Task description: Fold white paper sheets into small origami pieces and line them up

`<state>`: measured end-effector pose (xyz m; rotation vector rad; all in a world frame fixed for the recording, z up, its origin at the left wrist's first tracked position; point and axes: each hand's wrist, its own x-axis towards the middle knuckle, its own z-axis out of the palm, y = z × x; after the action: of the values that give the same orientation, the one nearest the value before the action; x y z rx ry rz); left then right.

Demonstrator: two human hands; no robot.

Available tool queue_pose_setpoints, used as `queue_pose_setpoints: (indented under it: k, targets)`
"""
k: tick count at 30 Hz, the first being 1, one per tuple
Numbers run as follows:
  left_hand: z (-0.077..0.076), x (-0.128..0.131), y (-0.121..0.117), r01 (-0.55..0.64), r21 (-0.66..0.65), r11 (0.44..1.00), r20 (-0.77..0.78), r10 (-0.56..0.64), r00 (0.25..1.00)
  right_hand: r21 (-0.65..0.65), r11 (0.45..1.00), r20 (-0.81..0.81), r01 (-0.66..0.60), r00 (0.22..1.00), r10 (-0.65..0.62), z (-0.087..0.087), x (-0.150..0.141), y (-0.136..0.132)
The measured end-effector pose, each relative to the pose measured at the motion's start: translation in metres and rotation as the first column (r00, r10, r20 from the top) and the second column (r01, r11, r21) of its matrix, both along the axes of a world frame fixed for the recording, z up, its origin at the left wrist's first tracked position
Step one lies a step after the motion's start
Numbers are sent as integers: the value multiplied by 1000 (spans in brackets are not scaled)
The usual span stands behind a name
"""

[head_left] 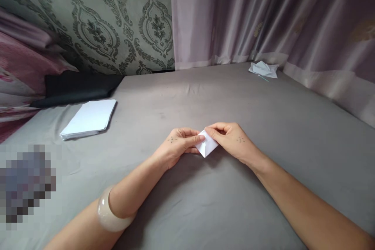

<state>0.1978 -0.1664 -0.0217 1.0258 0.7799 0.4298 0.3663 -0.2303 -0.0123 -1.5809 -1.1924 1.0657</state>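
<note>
A small folded piece of white paper point(206, 147), roughly diamond-shaped with a crease down to its lower point, is held between both hands just above the grey sheet. My left hand point(181, 142) pinches its left side, thumb on top and fingers beneath. At its upper right edge, my right hand point(230, 136) is closed on the paper with thumb and forefinger. The fingers partly cover the paper's top. A pale bangle point(113, 215) circles my left forearm.
On the grey sheet point(187, 101), a stack of white paper point(90, 118) lies at the left, near a black cloth point(82, 88). Folded white papers point(263, 69) sit at the far right by the purple curtain point(234, 15). A blurred-out object point(27, 183) is at the left edge.
</note>
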Motion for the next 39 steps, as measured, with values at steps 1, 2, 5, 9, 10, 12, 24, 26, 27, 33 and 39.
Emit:
queue_pose_setpoints:
  k: [1, 2, 5, 9, 10, 12, 24, 26, 27, 33, 39]
  targets:
    - [0, 0, 2, -22, -6, 1000, 7, 22, 1000, -18, 1000, -40, -9, 999, 9, 1, 1, 0]
    - [0, 0, 3, -48, -11, 999, 13, 48, 999, -44, 999, -82, -26, 996, 23, 2, 1, 0]
    - [-1, 0, 6, -113, -17, 994, 23, 113, 993, -111, 989, -179, -101, 981, 80, 3, 4, -1]
    - [-2, 0, 6, -125, 1, 992, 19, 125, 992, -132, 983, -212, -128, 972, 98, 0, 5, 0]
    - [-2, 0, 6, -122, 4, 993, 16, 122, 992, -137, 982, -220, -133, 970, 101, -1, 5, 0]
    - [-4, 0, 6, -113, 6, 994, 6, 113, 994, -146, 979, -240, -141, 965, 103, -3, 5, 0]
    - [1, -2, 8, -22, 54, 998, -56, 25, 998, -165, 967, -258, -194, 955, 147, -9, 10, 2]
    - [3, -2, 7, -20, 72, 997, -74, 25, 997, -161, 969, -259, -188, 955, 142, -9, 9, 2]
    - [4, -1, 6, -26, 103, 994, -96, 36, 995, -160, 970, -252, -181, 958, 137, -9, 9, 3]
    - [2, 1, 5, 18, 283, 959, -204, 42, 978, -172, 971, -189, -163, 973, 130, -6, 4, 2]
    - [-13, -3, 11, 63, 522, 851, -225, 66, 972, -69, 998, 40, 6, 999, -3, -18, -6, 6]
